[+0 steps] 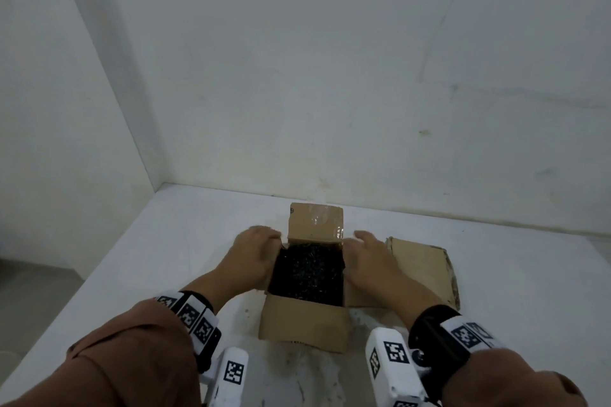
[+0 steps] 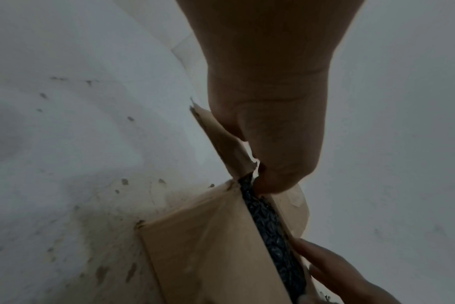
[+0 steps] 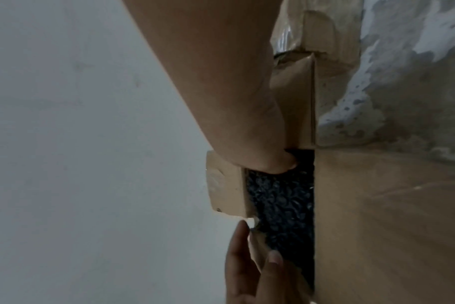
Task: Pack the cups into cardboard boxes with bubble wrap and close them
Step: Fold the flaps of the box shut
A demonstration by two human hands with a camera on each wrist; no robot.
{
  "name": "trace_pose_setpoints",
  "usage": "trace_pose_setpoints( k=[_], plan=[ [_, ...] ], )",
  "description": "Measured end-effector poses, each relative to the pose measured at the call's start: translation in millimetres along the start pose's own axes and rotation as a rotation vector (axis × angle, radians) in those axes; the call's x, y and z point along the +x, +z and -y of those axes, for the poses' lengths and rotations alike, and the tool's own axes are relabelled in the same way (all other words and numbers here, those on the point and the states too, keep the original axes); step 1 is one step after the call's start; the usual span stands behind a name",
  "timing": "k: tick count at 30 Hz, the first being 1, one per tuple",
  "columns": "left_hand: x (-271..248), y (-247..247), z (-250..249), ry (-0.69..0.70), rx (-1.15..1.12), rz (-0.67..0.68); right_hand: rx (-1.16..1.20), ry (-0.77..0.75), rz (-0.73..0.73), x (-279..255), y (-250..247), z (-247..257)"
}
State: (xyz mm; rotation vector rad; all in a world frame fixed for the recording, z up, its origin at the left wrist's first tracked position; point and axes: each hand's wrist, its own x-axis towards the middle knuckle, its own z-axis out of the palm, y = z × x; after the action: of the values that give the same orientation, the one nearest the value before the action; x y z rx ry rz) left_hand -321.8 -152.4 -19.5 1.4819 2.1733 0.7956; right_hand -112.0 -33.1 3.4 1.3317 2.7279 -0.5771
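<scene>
An open cardboard box [image 1: 304,327] sits on the white table, filled to the top with black bubble wrap [image 1: 307,271]; no cup shows. Its far flap [image 1: 315,221] stands up and its near flap hangs outward. My left hand [image 1: 256,254] pinches the left side flap [image 2: 221,139], thumb inside against the wrap [image 2: 270,226], fingers outside. My right hand [image 1: 367,258] grips the right side flap [image 3: 296,98], with its thumb [image 3: 270,164] at the wrap's edge [image 3: 281,201]. In the right wrist view my left hand [image 3: 255,259] is seen from across the box.
A second cardboard box [image 1: 423,268], closed, lies just right of the open one, behind my right hand. The white table [image 1: 165,258] runs into a corner of white walls at the back and left. Stained patches mark the surface near the front.
</scene>
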Motion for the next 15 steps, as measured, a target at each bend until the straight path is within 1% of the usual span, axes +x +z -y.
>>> trace_pose_setpoints(
  k=[1, 2, 4, 5, 7, 8, 9, 10, 12, 14, 15],
  plan=[
    [-1, -2, 4, -0.096, 0.028, -0.049, 0.081, 0.044, -0.046, -2, -3, -2],
    [-2, -4, 9, -0.212, 0.025, -0.078, 0.15, 0.093, -0.053, -4, -6, -4],
    [-6, -8, 14, -0.44, -0.149, -0.106, 0.261, 0.186, -0.021, -9, -11, -6],
    [-9, -11, 15, -0.512, -0.263, -0.125, 0.29, 0.216, -0.009, -11, -13, -7],
    [-13, -17, 14, -0.581, -0.449, -0.161, 0.317, 0.255, 0.012, -15, -17, -9],
    [-14, -20, 11, -0.581, -0.533, -0.174, 0.328, 0.27, 0.016, -16, -18, -11],
    [-16, -23, 7, -0.55, -0.601, -0.182, 0.338, 0.278, 0.013, -18, -18, -12],
    [-19, -25, 0, -0.501, -0.657, -0.179, 0.351, 0.281, 0.007, -21, -19, -13],
    [-26, -28, -15, -0.379, -0.715, -0.126, 0.387, 0.276, -0.013, -25, -19, -12],
    [-31, -24, -28, -0.25, -0.657, -0.025, 0.423, 0.246, -0.052, -27, -19, -9],
    [-33, -20, -31, -0.19, -0.549, 0.026, 0.438, 0.225, -0.078, -27, -17, -8]
  ],
)
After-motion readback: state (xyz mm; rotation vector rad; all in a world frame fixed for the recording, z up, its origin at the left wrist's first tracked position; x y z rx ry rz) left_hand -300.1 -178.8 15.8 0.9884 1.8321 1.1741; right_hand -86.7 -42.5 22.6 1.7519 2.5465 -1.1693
